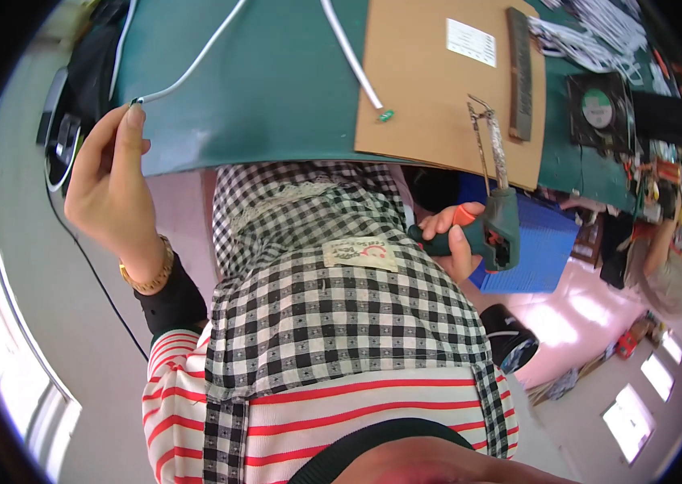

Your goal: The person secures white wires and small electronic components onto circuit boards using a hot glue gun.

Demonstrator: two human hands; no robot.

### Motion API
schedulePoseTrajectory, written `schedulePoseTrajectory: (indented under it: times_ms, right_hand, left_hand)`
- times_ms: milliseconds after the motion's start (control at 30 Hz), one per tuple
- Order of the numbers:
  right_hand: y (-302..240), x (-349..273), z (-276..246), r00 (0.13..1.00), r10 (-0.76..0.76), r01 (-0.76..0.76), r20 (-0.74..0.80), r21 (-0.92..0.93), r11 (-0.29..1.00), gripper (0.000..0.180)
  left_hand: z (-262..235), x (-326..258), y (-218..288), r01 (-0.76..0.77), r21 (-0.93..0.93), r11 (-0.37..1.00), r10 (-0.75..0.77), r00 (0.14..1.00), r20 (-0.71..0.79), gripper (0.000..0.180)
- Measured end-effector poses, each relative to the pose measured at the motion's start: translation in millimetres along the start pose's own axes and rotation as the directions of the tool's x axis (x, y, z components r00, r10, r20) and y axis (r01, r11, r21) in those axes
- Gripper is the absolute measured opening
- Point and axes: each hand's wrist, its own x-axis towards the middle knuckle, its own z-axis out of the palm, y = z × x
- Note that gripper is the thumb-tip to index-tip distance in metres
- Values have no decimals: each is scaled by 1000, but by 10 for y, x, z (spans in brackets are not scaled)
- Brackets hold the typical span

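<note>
Raised over the near left edge of the green table, my left hand (115, 181) pinches the end of a white cable (204, 55) between thumb and fingers. A small dark tip shows just at the fingertips. My right hand (458, 246) is wrapped round the handle of a dark green soldering gun (504, 222) with an orange-red trigger. Its metal tip points away from me, above the cardboard sheet (414, 60). Between the hands a thicker white cable (347, 52) lies on the table, and a small green piece (386, 116) sits by its end at the cardboard's edge.
A dark metal bar (520, 77) and a white label (471, 42) lie on the cardboard. Bundled white cables (599, 40) and a black box with a round green-and-white label (598, 109) are farther right. A blue crate (543, 242) stands below the table; another person (668, 278) is at far right.
</note>
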Motion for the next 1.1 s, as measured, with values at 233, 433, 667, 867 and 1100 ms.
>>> schedulePoseTrajectory:
  times_ms: [233, 433, 667, 867, 1100]
  right_hand:
    - [-159, 133, 16, 945, 116, -94, 305, -85, 992, 34]
    - [-167, 270, 192, 900, 137, -65, 414, -184, 981, 31]
    - [-93, 552, 438, 764, 312, -179, 565, -279, 944, 34]
    - [-17, 593, 738, 741, 406, -178, 535, -427, 887, 38]
    - [-155, 703, 706, 680, 487, -224, 549, -476, 850, 37]
  left_hand:
    - [-533, -211, -1006, 682, -115, 722, -638, 721, 271, 20]
    - [-433, -264, -967, 637, -193, 747, -580, 765, 281, 18]
    - [-384, -461, -959, 352, 45, 935, -353, 916, 191, 16]
    - [-269, -449, -898, 309, 138, 941, -308, 951, -31, 10]
    - [175, -762, -720, -75, 175, 982, 100, 985, -142, 11]
